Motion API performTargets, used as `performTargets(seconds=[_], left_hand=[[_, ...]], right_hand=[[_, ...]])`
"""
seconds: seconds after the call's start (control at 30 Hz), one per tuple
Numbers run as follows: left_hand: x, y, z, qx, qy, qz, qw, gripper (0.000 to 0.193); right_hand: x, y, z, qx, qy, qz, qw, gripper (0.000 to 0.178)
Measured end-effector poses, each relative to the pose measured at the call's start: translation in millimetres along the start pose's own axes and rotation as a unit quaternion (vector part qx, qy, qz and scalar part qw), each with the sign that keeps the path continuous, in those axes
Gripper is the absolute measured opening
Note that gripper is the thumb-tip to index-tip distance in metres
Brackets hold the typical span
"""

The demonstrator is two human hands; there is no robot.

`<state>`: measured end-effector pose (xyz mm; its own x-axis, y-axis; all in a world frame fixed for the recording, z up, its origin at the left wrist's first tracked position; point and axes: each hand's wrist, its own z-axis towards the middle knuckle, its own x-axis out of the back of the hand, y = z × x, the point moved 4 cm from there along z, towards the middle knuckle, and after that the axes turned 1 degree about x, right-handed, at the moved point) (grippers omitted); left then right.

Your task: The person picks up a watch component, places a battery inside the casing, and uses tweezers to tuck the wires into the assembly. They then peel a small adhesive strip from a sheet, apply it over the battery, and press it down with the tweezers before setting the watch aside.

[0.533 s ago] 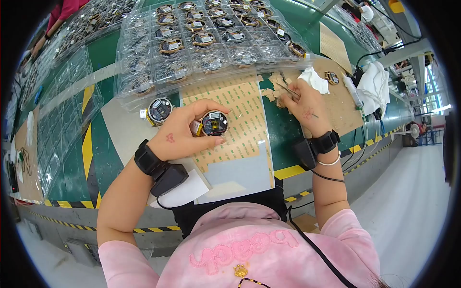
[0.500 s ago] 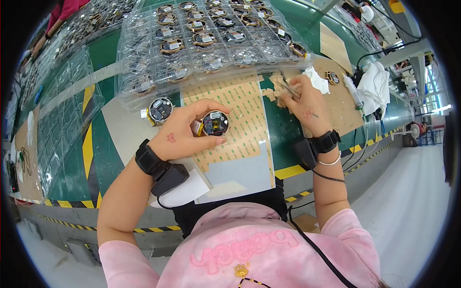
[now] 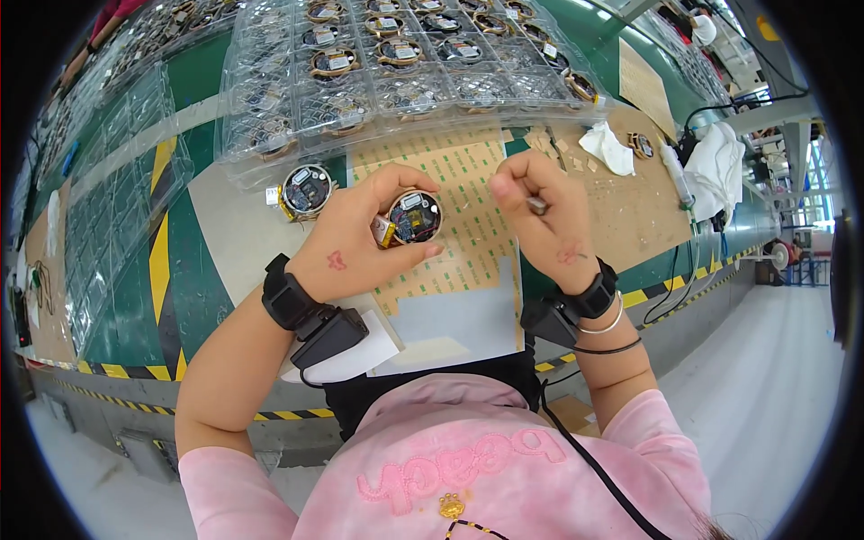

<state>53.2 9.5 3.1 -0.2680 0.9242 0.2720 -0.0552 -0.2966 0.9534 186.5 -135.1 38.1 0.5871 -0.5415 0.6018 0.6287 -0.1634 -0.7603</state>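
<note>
My left hand [image 3: 346, 238] is closed around the rim of a round watch case [image 3: 417, 218] with its circuit board facing up. A small silver-and-yellow battery [image 3: 384, 231] sticks out beside that case, close to the palm. My right hand [image 3: 551, 211] is closed on metal tweezers [image 3: 537, 205]; their tips are hidden by the fingers. A little space separates it from the watch case. Under both hands lies a tan adhesive sheet [image 3: 450, 279] with green print. Another open watch case [image 3: 307, 191] rests on the table left of my left hand.
Transparent plastic trays [image 3: 418, 99] full of watch cases stand at the back. On the right, a brown board [image 3: 621, 207] carries a white tissue [image 3: 608, 148], adhesive scraps [image 3: 543, 142] and another watch part [image 3: 641, 145]. An unloaded plastic tray [image 3: 126, 207] lies at left.
My right hand has moved left and nearer, from the adhesive scraps toward the watch case, still holding the tweezers. My left hand keeps its hold on the case.
</note>
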Motion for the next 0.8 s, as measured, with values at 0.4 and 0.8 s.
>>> performTargets(seconds=[0.4, 0.8], left_hand=[[0.3, -3.9, -1.1, -0.001, 0.052, -0.030, 0.998, 0.051], [3.3, -9.7, 1.9, -0.014, 0.076, -0.034, 0.996, 0.049]], right_hand=[[5.9, 7.3, 23.1, 0.100, -0.052, 0.314, 0.943, 0.035], [10.4, 6.9, -23.6, -0.136, -0.149, 0.310, 0.929, 0.021]])
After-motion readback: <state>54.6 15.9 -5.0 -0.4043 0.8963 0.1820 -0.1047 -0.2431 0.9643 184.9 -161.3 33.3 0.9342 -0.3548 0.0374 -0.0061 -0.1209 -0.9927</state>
